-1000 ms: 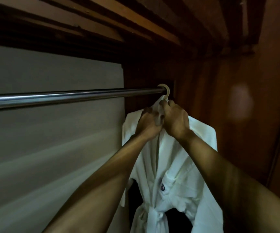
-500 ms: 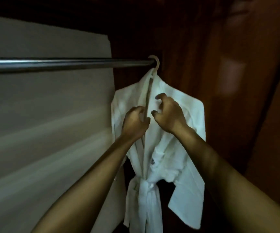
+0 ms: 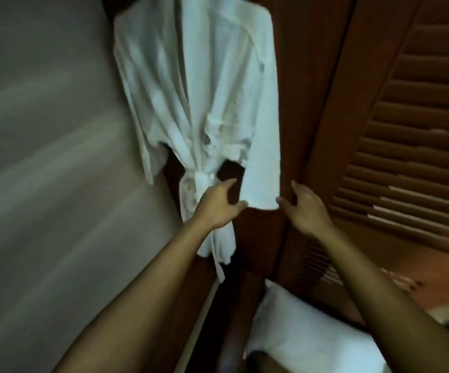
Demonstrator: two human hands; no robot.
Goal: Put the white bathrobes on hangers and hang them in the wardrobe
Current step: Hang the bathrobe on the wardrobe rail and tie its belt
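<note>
White soft bathrobe [image 3: 218, 90], limp folds

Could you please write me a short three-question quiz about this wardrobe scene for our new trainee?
1. True or false: the left hand grips the bathrobe.
2. Which lies nearest the right hand? A) the robe's sleeve hem B) the white pillow C) the grey wall
3. Fill in: the louvred door stands on the ____ side of the robe.

Key
1. False: both hands are open, with no grip on anything.
2. A
3. right
</note>
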